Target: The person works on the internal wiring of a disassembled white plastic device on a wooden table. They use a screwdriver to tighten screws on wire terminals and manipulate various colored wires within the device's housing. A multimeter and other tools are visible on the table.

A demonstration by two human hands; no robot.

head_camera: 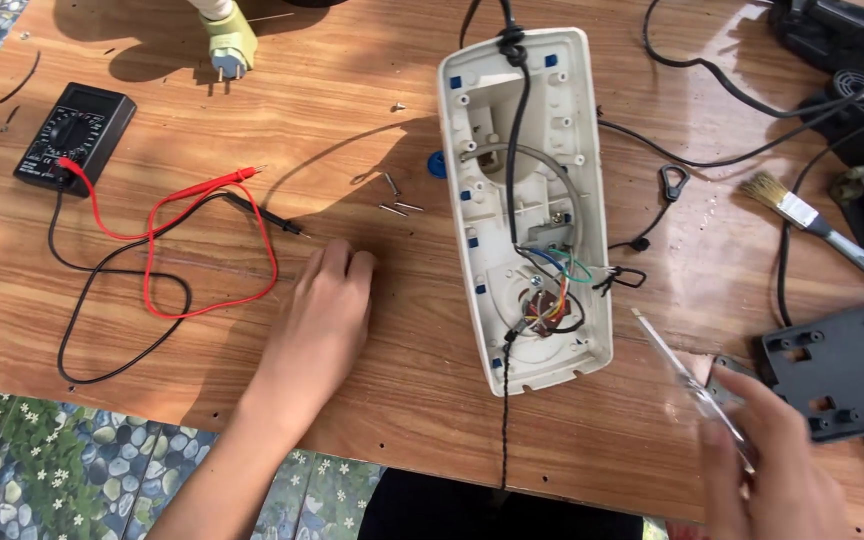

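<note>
Table (372,60): brown wood-grain top, sunlit, carrying everything below.
Casing (527,205): long cream plastic shell, lying open side up near the middle, its narrow ends pointing away from and toward the person; small blue clips along its rims; a black cord runs down its length, and red, blue and green wires bunch in the near end.
Plate (842,365): dark grey plastic panel at the right edge, just right of the right hand.
Meter (74,135): black box with a round dial, far left; no label can be made out at this size. Its red and black leads (207,250) loop across the table toward the left hand.
Brush (817,225): pale bristles, white and grey handle, right of the casing.
Plug (227,45): pale green, two pins, at the far edge.
Left hand (322,320): flat on the wood, palm down, fingers loose and holding nothing, just left of the casing and apart from it; the black lead's tip lies just beyond the fingertips.
Right hand (767,455): blurred, fingers seemingly closed around a clear-handled screwdriver (677,365), whose tip points toward the casing's near right corner without touching.
Screws (397,200): three or so, loose between the left hand and the casing.
</note>
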